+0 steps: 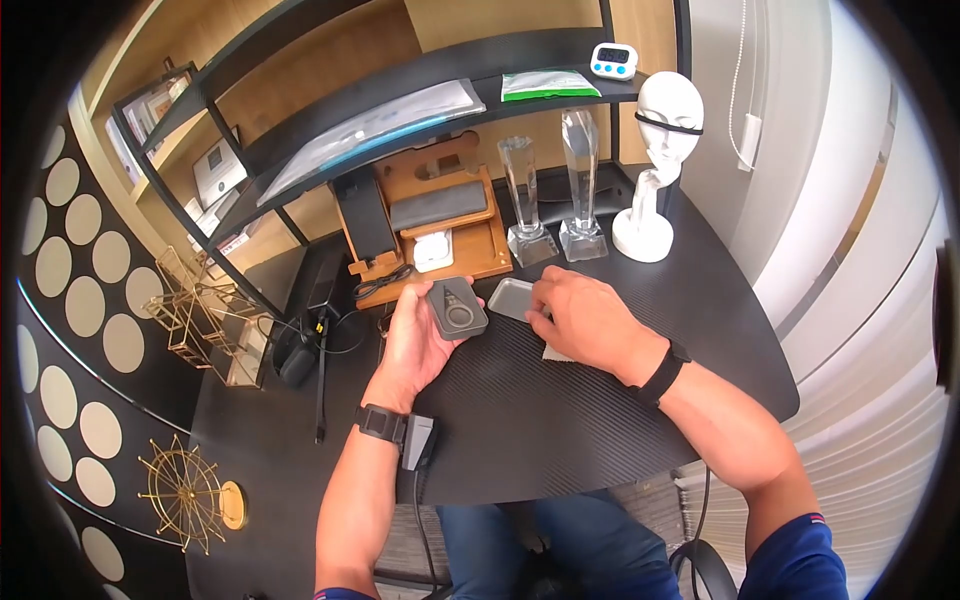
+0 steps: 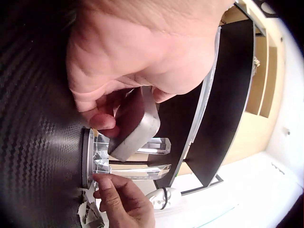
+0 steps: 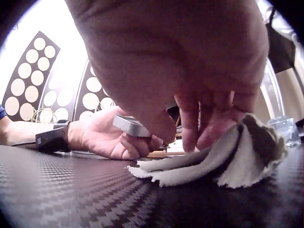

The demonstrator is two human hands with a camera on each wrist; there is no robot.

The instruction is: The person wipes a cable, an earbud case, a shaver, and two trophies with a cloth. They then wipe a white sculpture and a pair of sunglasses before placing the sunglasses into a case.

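Note:
My left hand (image 1: 412, 345) holds a small grey rounded box (image 1: 472, 300), tilted so its inside faces up. A dark insert in the box has a ring-shaped recess. In the left wrist view, the fingers of that hand wrap the box's side. A shallow grey lid (image 1: 508, 298) lies flat on the black table to the right. My right hand (image 1: 590, 315) pinches the lid's right end with thumb and fingertips. Crumpled under and beside the right hand is a pale grey cloth (image 3: 213, 166), its edge zigzag-cut.
Behind the hands stand a wooden organizer (image 1: 480, 255) with a white case (image 1: 433, 250), two crystal trophies (image 1: 580, 190) and a white mannequin head (image 1: 665, 120). A black shelf (image 1: 400, 80) overhangs them. At left are a gold wheel ornament (image 1: 190, 493) and cables.

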